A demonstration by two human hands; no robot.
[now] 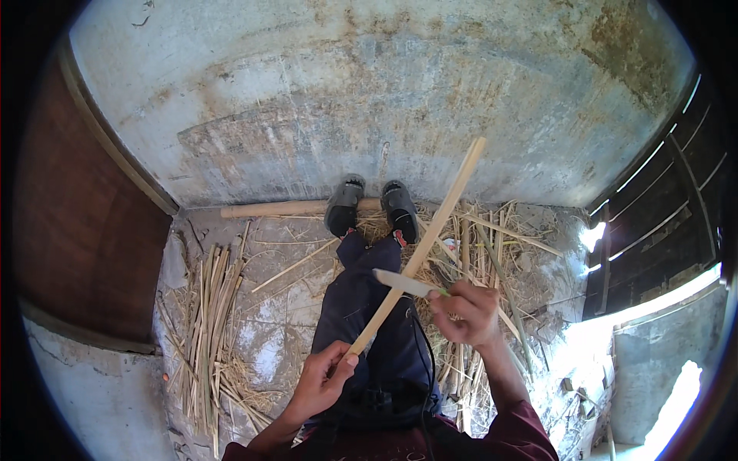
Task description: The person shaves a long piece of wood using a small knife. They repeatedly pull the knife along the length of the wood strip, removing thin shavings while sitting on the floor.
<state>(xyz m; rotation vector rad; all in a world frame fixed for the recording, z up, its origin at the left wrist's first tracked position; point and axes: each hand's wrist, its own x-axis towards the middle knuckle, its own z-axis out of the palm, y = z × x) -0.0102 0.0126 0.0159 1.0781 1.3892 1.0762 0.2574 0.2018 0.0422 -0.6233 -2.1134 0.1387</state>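
A long, flat bamboo strip (pixel 442 217) slants up and away to the right over my legs. My left hand (pixel 323 382) is closed round its near end, with the thumb on top. In my right hand (pixel 467 313) is a knife (pixel 401 283) with a pale blade and a bit of green at the handle, most of which the fingers hide. The blade lies across the strip at about its middle, pointing left. Whether its edge bites into the strip I cannot tell.
Split bamboo sticks (pixel 206 338) lie heaped on the floor at left, with more sticks and shavings (pixel 500 238) at right. A thick bamboo pole (pixel 269 209) runs along the stained wall (pixel 369 92). A brown panel (pixel 92 207) stands left, dark slats (pixel 653 207) right.
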